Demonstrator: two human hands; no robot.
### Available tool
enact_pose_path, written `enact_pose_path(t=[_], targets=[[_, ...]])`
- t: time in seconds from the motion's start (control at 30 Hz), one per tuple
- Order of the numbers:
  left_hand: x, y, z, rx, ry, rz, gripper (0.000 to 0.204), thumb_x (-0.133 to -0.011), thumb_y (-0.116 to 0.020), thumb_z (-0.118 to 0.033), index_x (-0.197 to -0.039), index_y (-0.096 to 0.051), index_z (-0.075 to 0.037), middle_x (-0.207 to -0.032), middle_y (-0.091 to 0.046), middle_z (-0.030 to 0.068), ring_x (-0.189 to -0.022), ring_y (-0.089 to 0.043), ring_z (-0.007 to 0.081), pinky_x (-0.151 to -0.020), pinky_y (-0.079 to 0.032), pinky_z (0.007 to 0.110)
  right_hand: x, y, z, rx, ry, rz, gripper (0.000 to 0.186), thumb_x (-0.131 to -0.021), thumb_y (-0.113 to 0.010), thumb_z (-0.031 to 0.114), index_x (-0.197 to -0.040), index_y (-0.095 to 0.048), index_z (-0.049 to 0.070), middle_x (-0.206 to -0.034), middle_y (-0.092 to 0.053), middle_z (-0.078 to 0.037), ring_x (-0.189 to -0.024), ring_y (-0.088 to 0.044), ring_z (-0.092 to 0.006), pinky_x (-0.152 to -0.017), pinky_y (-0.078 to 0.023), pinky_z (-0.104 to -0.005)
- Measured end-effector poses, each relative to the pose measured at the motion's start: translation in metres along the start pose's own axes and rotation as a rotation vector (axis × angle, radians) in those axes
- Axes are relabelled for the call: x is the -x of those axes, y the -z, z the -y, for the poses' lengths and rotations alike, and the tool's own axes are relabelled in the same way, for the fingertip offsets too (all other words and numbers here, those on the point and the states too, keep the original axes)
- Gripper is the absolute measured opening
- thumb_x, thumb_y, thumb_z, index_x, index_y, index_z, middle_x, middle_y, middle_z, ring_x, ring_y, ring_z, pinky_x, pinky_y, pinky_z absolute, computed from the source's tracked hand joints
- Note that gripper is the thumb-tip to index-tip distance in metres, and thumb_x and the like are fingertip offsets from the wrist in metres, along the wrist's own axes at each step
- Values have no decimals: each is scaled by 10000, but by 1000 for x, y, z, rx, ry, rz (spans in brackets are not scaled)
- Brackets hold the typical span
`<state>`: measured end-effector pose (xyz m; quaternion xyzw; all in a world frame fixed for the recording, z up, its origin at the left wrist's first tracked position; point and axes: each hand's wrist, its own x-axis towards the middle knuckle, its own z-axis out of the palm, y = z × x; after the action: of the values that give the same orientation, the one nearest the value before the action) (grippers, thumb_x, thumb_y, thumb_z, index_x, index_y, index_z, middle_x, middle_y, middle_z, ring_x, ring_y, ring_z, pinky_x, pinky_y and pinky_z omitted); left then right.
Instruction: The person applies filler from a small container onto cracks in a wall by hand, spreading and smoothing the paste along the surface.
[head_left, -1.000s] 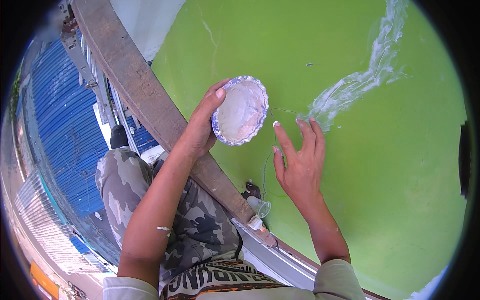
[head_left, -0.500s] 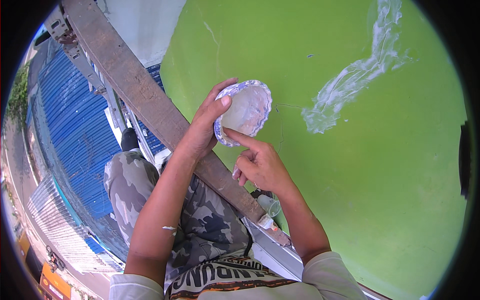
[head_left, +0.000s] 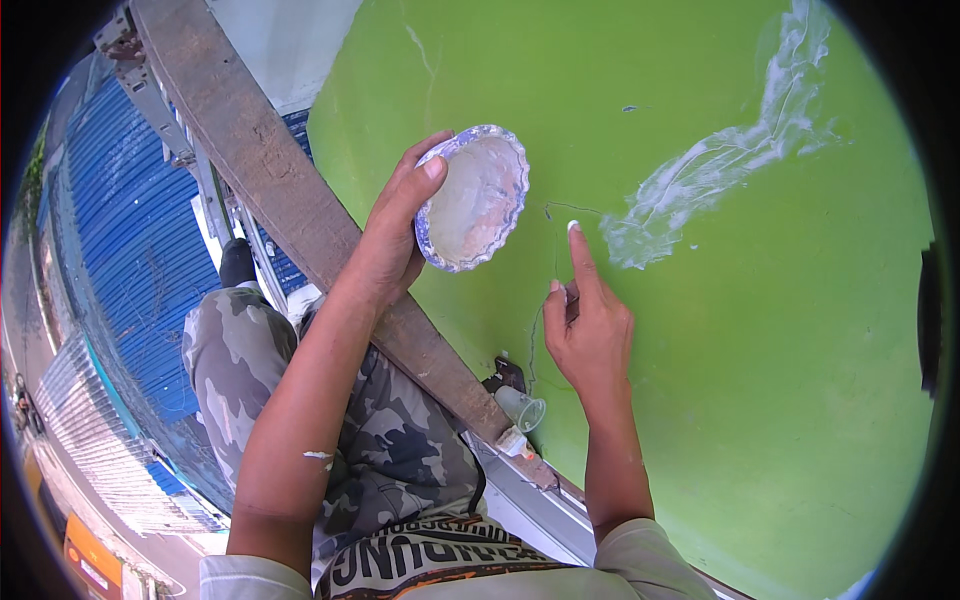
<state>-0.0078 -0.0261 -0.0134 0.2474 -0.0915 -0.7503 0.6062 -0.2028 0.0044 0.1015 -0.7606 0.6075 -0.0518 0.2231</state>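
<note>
My left hand [head_left: 393, 220] grips a scalloped, blue-rimmed bowl [head_left: 472, 198] with pale white paste inside, thumb over its rim. My right hand [head_left: 585, 330] is at the green surface [head_left: 790, 350], index finger stretched out with a white dab on its tip, other fingers curled. That fingertip is beside a thin branching crack [head_left: 562, 205]; whether it touches is unclear. A wide white smear [head_left: 730, 150] runs from near the finger toward the upper right.
A rough plank [head_left: 250, 140] runs diagonally beside my camouflage-clad legs [head_left: 240, 360], with a metal frame [head_left: 175, 120] alongside. A clear cup [head_left: 518, 408] and brush [head_left: 515, 445] sit at its lower part. Far below lie blue corrugated roofing [head_left: 120, 240] and a street.
Half a second ago my right index finger was in the bowl; now it is out, beside the crack. The bowl has shifted slightly up and left in view.
</note>
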Motion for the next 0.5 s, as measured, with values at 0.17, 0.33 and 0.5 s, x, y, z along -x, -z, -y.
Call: enact_pose_path(t=[0.17,0.33,0.5], targets=[[-1,-2,2,23,-9,15,882,-896,-623,-546,-1489,-297,20,-1403,-457,242,-1291,-503,315,-1068,-435,419,-9,-7,-16,771,-258,-111,822,-912,-552,136,-1575,-82,13,-572,-617,-185,-486,-607,-385,-480,-495,-489],[0,1,0,43,6,19,878,-900,-617,-543,-1486,-298,27,-1398,-460,243,-1287,-503,309,-1073,-427,414,-33,-34,-18,888,-332,46,849,-889,-551,120,-1561,-56,-34,-557,-615,-196,-470,-619,-354,-467,-502,-486],[-1,1,4,53,-9,22,878,-902,-612,-546,-1480,-298,35,-1396,-462,241,-1288,-504,311,-1075,-425,412,-31,-58,-27,874,-318,242,835,-921,-521,151,-1565,-15,-11,-595,-633,-233,-510,-627,-415,-521,-518,-518]])
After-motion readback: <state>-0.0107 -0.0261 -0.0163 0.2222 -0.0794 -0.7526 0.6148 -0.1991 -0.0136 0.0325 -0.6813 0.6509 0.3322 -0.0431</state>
